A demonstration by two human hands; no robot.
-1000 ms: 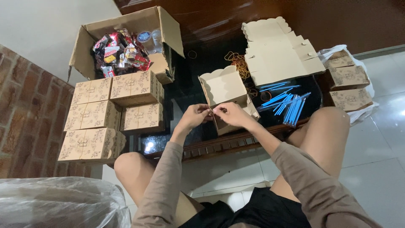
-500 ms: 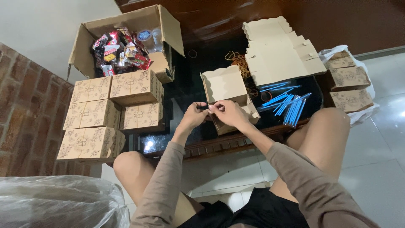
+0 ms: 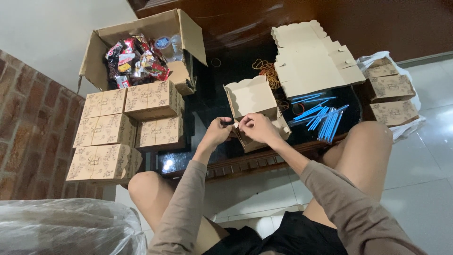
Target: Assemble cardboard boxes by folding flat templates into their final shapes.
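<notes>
Dark glass table (image 3: 222, 89) by brick wall (image 3: 23, 132); both hands (image 3: 218, 132) (image 3: 257, 128) pinch an open box (image 3: 252, 101).

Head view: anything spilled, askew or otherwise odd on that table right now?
Mostly tidy. The blue straws lie scattered loosely on the dark table, not bundled, and rubber bands sit in a loose heap. Both hands, left and right, work at the open box.

On the dark glass-topped table (image 3: 217, 101), the open kraft cardboard box (image 3: 252, 106) sits centrally, stacked closed patterned boxes (image 3: 125, 127) at its left edge, flat die-cut box blanks (image 3: 314, 59) toward its right rear corner.
</notes>
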